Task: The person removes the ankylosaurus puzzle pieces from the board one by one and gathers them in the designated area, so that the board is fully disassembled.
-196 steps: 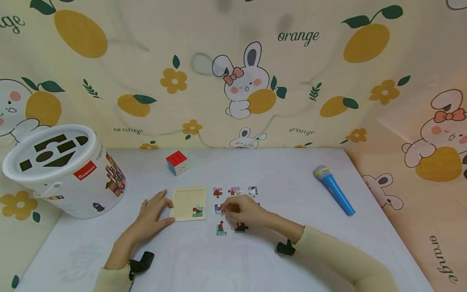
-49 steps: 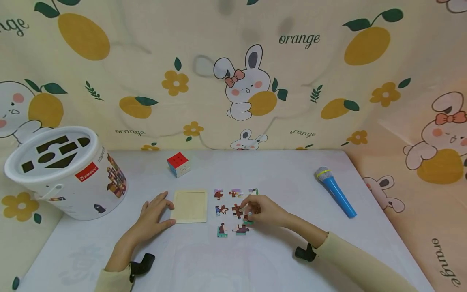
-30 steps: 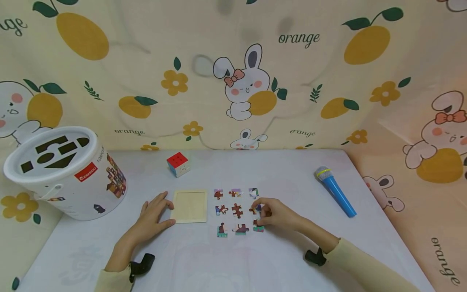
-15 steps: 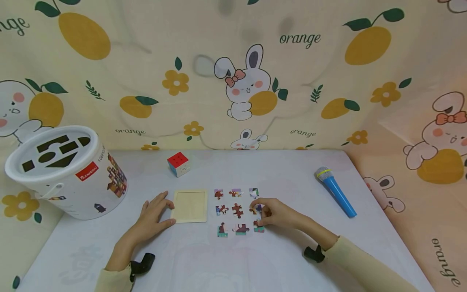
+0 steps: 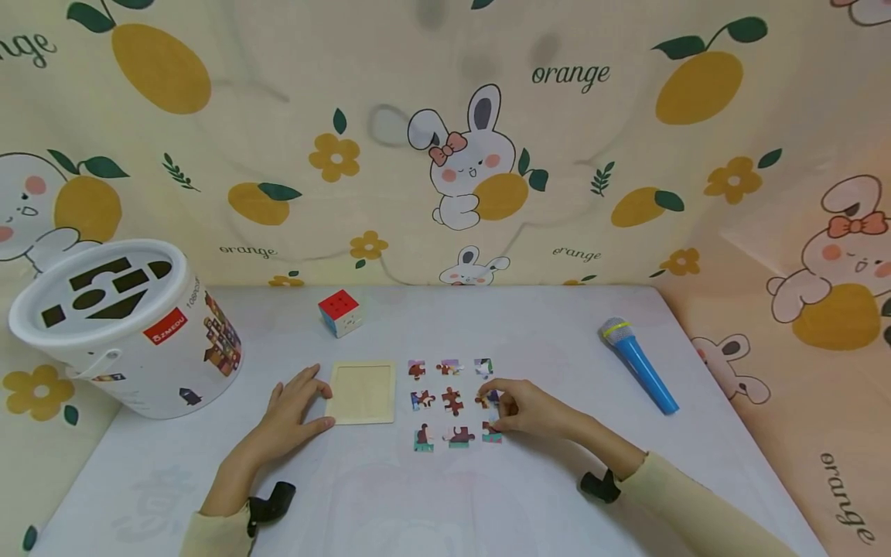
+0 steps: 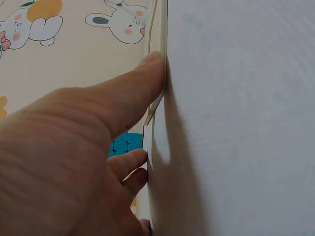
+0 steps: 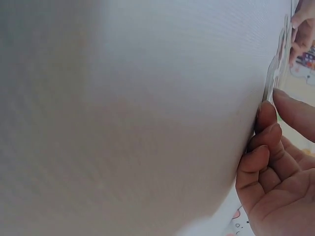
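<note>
In the head view, nine-grid rows of picture puzzle pieces, several in all, lie on the white table, among them a brown middle piece (image 5: 452, 401). My right hand (image 5: 532, 408) rests at their right side, its index fingertip at the middle-right piece (image 5: 485, 400) and its thumb at the lower-right piece (image 5: 492, 435). The right hand (image 7: 278, 167) shows bent fingers in the right wrist view. My left hand (image 5: 292, 414) touches the left edge of a pale wooden puzzle tray (image 5: 362, 422), which holds no pieces. In the left wrist view, the thumb (image 6: 142, 78) presses the tray's edge.
A red-topped puzzle cube (image 5: 339, 313) stands behind the tray. A large white bucket (image 5: 132, 348) with shape holes in its lid is at the left. The blue toy microphone (image 5: 640, 367) lies to the right. A patterned cloth (image 5: 390, 155) hangs behind the table (image 5: 404, 503).
The puzzle piece formerly in the tray's lower-right corner is out of it. My right hand moved right and set down the lower-right piece, then stayed still. My left hand stayed at the tray.
</note>
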`<control>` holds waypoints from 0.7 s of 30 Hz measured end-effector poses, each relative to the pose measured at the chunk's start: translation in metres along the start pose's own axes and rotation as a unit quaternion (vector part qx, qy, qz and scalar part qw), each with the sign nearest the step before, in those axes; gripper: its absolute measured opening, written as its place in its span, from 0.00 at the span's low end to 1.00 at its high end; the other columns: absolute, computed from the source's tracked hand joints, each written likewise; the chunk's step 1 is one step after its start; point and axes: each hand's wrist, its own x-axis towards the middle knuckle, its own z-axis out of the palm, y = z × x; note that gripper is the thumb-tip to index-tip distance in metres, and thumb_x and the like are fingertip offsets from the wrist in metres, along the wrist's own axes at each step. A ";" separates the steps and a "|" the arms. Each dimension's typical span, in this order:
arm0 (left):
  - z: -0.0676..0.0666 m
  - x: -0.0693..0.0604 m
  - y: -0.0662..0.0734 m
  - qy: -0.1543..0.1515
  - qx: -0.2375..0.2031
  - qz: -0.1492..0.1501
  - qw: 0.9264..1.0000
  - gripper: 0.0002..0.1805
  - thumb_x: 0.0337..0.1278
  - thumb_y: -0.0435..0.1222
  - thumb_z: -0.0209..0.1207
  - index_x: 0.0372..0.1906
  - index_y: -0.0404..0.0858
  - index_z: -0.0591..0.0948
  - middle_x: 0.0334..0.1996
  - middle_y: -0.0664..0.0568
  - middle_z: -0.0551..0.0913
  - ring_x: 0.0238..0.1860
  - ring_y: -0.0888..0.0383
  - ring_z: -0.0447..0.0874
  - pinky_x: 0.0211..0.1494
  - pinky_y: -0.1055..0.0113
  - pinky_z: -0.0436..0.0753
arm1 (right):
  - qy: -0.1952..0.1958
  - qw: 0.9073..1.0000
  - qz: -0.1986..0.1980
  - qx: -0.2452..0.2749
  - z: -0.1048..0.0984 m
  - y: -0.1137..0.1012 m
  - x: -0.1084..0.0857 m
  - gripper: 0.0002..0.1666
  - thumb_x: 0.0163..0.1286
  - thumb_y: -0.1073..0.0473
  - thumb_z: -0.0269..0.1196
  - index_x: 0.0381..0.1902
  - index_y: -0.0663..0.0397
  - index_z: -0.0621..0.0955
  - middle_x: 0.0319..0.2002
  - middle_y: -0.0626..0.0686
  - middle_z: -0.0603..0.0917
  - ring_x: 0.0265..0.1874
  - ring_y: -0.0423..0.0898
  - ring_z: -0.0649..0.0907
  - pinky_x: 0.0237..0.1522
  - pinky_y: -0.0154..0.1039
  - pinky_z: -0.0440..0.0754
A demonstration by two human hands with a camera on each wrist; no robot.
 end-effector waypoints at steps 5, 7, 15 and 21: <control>0.001 0.000 -0.001 0.001 0.001 0.003 1.000 0.19 0.55 0.42 0.70 0.46 0.42 0.74 0.72 0.29 0.59 0.74 0.30 0.51 0.65 0.22 0.37 | 0.001 1.000 0.001 0.000 0.001 0.002 -0.001 0.27 0.65 0.63 0.70 0.60 0.57 0.75 0.22 0.44 0.79 0.22 0.36 0.74 0.28 0.31 0.74; 0.001 0.001 -0.002 0.001 0.003 0.002 1.000 0.19 0.55 0.42 0.70 0.46 0.42 0.74 0.73 0.29 0.59 0.74 0.30 0.51 0.65 0.22 0.37 | 0.003 1.000 0.003 0.002 0.002 0.003 -0.001 0.26 0.66 0.63 0.69 0.60 0.57 0.75 0.22 0.44 0.79 0.22 0.36 0.74 0.28 0.30 0.73; 0.001 0.002 -0.003 0.000 0.007 0.001 1.000 0.20 0.55 0.43 0.70 0.46 0.42 0.74 0.73 0.29 0.59 0.74 0.30 0.51 0.65 0.22 0.38 | 0.008 1.000 0.007 0.012 0.003 0.002 -0.003 0.24 0.68 0.62 0.66 0.60 0.57 0.75 0.22 0.44 0.76 0.23 0.36 0.72 0.28 0.30 0.70; 0.001 0.001 -0.003 0.000 0.005 0.002 1.000 0.19 0.55 0.42 0.70 0.45 0.42 0.74 0.72 0.29 0.59 0.74 0.30 0.51 0.64 0.21 0.38 | 0.008 1.000 0.003 0.018 0.003 0.003 -0.003 0.24 0.69 0.61 0.66 0.61 0.57 0.75 0.22 0.44 0.76 0.22 0.36 0.71 0.28 0.30 0.69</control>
